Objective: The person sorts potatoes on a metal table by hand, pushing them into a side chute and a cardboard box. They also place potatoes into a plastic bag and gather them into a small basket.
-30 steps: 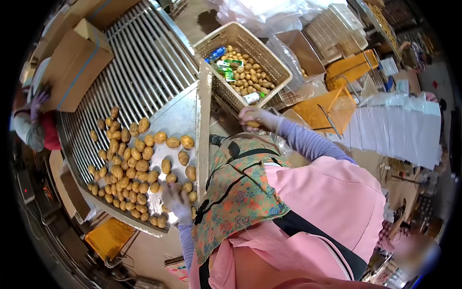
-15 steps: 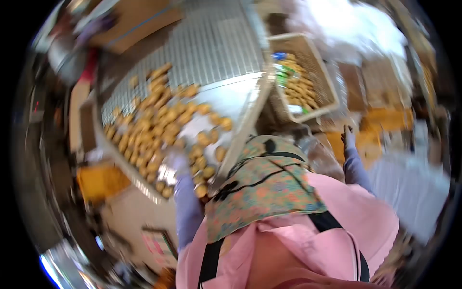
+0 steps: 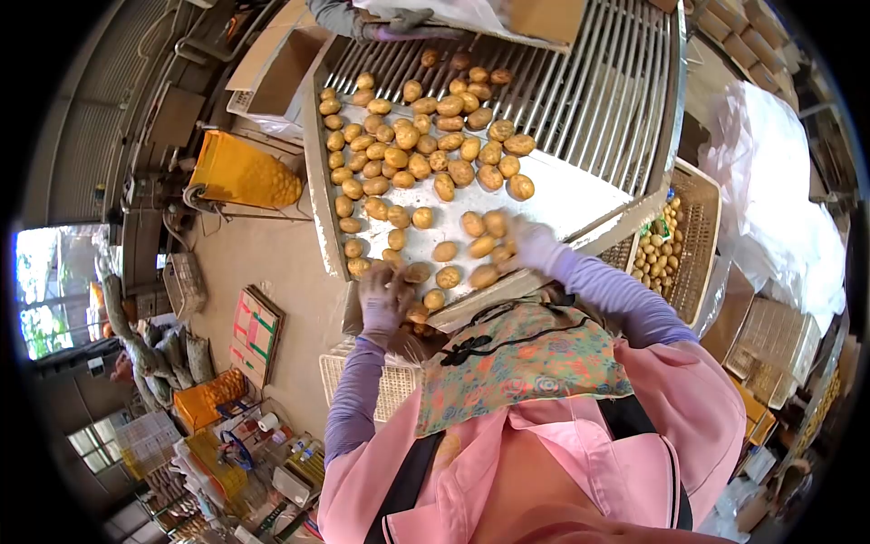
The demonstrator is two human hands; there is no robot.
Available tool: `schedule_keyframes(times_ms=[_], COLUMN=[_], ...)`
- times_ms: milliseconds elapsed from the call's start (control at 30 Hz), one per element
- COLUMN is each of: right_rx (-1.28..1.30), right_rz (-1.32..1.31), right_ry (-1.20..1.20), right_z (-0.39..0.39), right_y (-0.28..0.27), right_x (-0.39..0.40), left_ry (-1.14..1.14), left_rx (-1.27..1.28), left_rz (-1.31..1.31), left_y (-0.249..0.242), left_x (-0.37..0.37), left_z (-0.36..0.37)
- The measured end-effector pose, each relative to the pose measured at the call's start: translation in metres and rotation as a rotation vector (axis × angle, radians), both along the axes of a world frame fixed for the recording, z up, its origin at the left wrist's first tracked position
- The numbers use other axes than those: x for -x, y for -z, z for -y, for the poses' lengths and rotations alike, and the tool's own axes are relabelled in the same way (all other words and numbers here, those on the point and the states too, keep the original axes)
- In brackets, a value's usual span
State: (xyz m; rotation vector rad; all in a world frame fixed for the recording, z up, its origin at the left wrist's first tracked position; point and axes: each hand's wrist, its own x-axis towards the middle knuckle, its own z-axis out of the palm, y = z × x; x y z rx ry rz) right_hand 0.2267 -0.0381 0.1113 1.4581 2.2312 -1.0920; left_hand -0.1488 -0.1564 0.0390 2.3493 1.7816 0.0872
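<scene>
Many potatoes (image 3: pixel 406 137) lie across the bare metal sorting tray (image 3: pixel 571 186), thickest toward its far left. At the tray's near lip, my left hand (image 3: pixel 384 296) reaches over the potatoes with its fingers bent and apart. One potato (image 3: pixel 417 273) lies right beside those fingertips. Smeared by motion, my right hand (image 3: pixel 536 247) is at the tray's near right side, against a small group of potatoes (image 3: pixel 482 246). Its fingers are too blurred to read. Below the lip, a few potatoes (image 3: pixel 418 313) sit in the opening near my left wrist.
Metal rollers (image 3: pixel 580 100) adjoin the tray's far side, where another person's gloved hand (image 3: pixel 408 18) is beside a cardboard box (image 3: pixel 546 20). A crate (image 3: pixel 705 213) of small potatoes stands to the right. A white basket (image 3: pixel 337 374) sits below the tray; a yellow crate (image 3: pixel 217 172) stands left.
The view has swung round. My right hand has come from out at the right, away from the tray, to the potatoes. My left hand is now at the near lip.
</scene>
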Motion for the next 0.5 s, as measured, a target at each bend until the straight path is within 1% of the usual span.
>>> schedule_keyframes(times_ms=[33,67,100,133,167,200,267,300,333,367,400,433,467,500], right_rx=[-0.021,-0.097,-0.196,-0.106,-0.01,0.0,-0.174,-0.326,-0.38,-0.778,-0.788,-0.791,-0.764,-0.732], right_rz=[-0.134,-0.165,-0.329,-0.348,-0.367,-0.369,-0.395,-0.104,-0.549,-0.322,-0.156,0.011,-0.025,-0.059], right_ry=[0.001,-0.113,-0.175,-0.293,-0.408,-0.419,-0.146,-0.065,0.375,0.314,0.404,0.492,0.479,0.465], right_z=[0.007,0.008,0.014,0.004,-0.005,-0.016,-0.06,-0.088,-0.102,-0.134,-0.158,-0.178,-0.196,-0.21], right_y=[0.027,0.023,0.05,0.057,0.061,0.062,0.053,0.023,0.033,0.072,0.08,0.086,0.093,0.101], right_x=[0.02,0.04,0.053,0.059,0.063,0.059,0.037,0.029,-0.002,-0.034,-0.055,-0.07,-0.082,-0.09], left_ry=[-0.01,-0.186,-0.363,-0.508,-0.521,-0.59,-0.562,-0.47,-0.325,-0.181,-0.186,-0.062,0.06,-0.034], left_rx=[-0.001,-0.087,-0.173,-0.171,-0.171,0.156,0.213,-0.054,-0.127,-0.197,-0.19,-0.27,-0.343,-0.373], left_rz=[0.0,0.038,0.076,0.153,0.152,0.048,-0.026,-0.001,0.082,0.164,0.162,0.16,0.157,0.17], left_y=[-0.001,0.002,0.007,0.022,0.024,0.025,0.029,0.031,0.033,0.033,0.027,0.018,0.016,0.025], left_x=[0.007,0.012,0.016,0.02,0.009,-0.016,-0.084,-0.122,-0.148,-0.161,-0.159,-0.15,-0.136,-0.105], left_z=[-0.006,-0.015,-0.026,-0.039,-0.056,-0.071,-0.073,-0.064,-0.06,-0.062,-0.074,-0.092,-0.113,-0.148])
